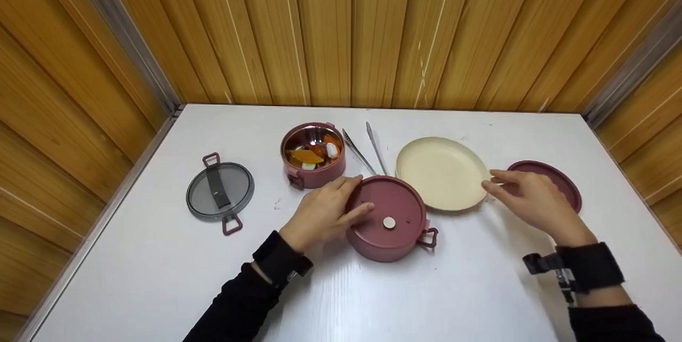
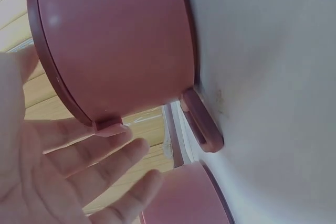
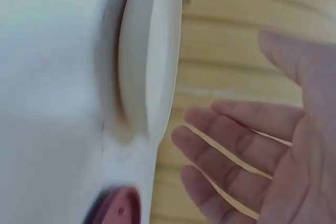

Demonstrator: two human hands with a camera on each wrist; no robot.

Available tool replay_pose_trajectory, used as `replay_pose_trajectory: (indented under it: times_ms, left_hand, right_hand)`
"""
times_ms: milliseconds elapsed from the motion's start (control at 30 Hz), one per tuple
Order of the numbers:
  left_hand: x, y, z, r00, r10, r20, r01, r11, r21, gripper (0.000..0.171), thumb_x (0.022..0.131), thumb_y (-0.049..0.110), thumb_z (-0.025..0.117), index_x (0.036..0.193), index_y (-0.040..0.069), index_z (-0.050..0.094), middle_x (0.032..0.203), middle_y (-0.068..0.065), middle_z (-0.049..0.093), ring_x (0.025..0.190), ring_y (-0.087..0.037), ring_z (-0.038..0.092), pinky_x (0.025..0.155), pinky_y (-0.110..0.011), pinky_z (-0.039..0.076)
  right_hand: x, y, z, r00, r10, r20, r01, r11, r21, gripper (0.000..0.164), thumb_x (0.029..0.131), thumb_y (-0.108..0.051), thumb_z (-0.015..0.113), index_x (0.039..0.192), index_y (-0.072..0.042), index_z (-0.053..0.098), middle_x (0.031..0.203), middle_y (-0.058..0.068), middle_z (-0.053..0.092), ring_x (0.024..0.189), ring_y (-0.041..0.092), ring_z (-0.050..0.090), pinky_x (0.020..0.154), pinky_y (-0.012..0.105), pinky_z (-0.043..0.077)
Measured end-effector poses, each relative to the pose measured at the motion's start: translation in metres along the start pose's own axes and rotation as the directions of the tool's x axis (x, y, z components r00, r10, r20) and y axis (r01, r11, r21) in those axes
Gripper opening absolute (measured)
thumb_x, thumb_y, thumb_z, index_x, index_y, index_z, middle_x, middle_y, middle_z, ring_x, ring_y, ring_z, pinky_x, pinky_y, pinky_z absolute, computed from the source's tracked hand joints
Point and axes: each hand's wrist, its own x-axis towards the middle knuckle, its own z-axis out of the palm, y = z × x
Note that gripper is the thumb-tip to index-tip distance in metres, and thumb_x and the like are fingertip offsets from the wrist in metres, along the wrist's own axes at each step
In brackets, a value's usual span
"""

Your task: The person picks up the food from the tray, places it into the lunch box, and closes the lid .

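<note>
We see a dusky-red pot [image 1: 384, 250] standing upright, its flat matching lid [image 1: 388, 196] on, bearing a small pale disc [image 1: 389, 222]; one looped handle [image 1: 435, 236] juts toward four o'clock. Just beside it, between one and two o'clock, we find a round cream plate [image 1: 442, 174], face up.

No text, brand, number or sign is readable in any view, including on the small, round, whitish disc [image 1: 389, 222] near six o'clock on the circular maroon lid [image 1: 388, 201]
</note>
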Motion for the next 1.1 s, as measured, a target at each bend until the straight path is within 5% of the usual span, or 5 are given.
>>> replay_pose_trajectory:
  times_ms: [167, 433, 667, 800, 1100]
  left_hand:
    - [0.0, -0.002, 0.0, 0.995, 0.023, -0.099, -0.024, 1.0, -0.008, 0.057, 0.106, 0.051, 0.064, 0.145, 0.008, 0.066, 0.129, -0.01, 0.074, 0.115, -0.028, 0.074, 0.1, -0.048, 0.062]
    - [0.0, -0.005, 0.001, 0.985, 0.043, -0.165, -0.044, 0.999, -0.003, 0.043, 0.103, 0.04, 0.072, 0.133, 0.009, 0.072, 0.118, -0.007, 0.077, 0.104, -0.027, 0.077, 0.09, -0.044, 0.065]
    - [0.0, -0.005, -0.001, 0.98, 0.05, -0.191, -0.054, 0.998, -0.016, 0.037, 0.102, 0.037, 0.074, 0.127, 0.01, 0.074, 0.113, -0.006, 0.077, 0.099, -0.025, 0.077, 0.087, -0.042, 0.065]
    - [0.0, -0.005, -0.002, 0.978, 0.043, -0.205, -0.048, 0.999, -0.019, 0.036, 0.102, 0.036, 0.075, 0.126, 0.01, 0.075, 0.112, -0.007, 0.077, 0.095, -0.022, 0.076, 0.082, -0.04, 0.065]
    - [0.001, -0.006, -0.004, 0.977, 0.009, -0.214, -0.014, 1.0, -0.021, 0.037, 0.101, 0.034, 0.076, 0.127, 0.009, 0.074, 0.114, -0.009, 0.077, 0.095, -0.025, 0.077, 0.081, -0.041, 0.065]
  right_hand:
    - [0.0, 0.048, -0.018, 0.986, 0.147, -0.072, -0.151, 0.987, -0.046, 0.061, 0.107, -0.051, 0.06, 0.134, 0.003, 0.071, 0.128, 0.039, 0.068, 0.119, 0.062, 0.062, 0.089, 0.073, 0.05]
    - [-0.008, 0.107, -0.036, 0.945, 0.31, -0.104, -0.321, 0.94, -0.115, 0.06, 0.107, -0.048, 0.06, 0.127, 0.008, 0.068, 0.107, 0.034, 0.074, 0.092, 0.051, 0.068, 0.054, 0.033, 0.042]
    - [-0.008, 0.124, -0.034, 0.901, 0.421, -0.106, -0.433, 0.89, -0.14, 0.061, 0.107, -0.042, 0.061, 0.131, 0.014, 0.059, 0.112, 0.042, 0.068, 0.079, 0.043, 0.064, 0.054, 0.037, 0.042]
    - [-0.007, 0.128, -0.033, 0.899, 0.426, -0.105, -0.438, 0.885, -0.157, 0.055, 0.106, -0.037, 0.064, 0.126, 0.015, 0.061, 0.117, 0.045, 0.064, 0.081, 0.047, 0.064, 0.057, 0.042, 0.043]
    - [-0.007, 0.136, -0.033, 0.9, 0.429, -0.081, -0.437, 0.886, -0.157, 0.038, 0.102, -0.021, 0.064, 0.116, 0.015, 0.068, 0.1, 0.039, 0.07, 0.081, 0.05, 0.066, 0.057, 0.045, 0.045]
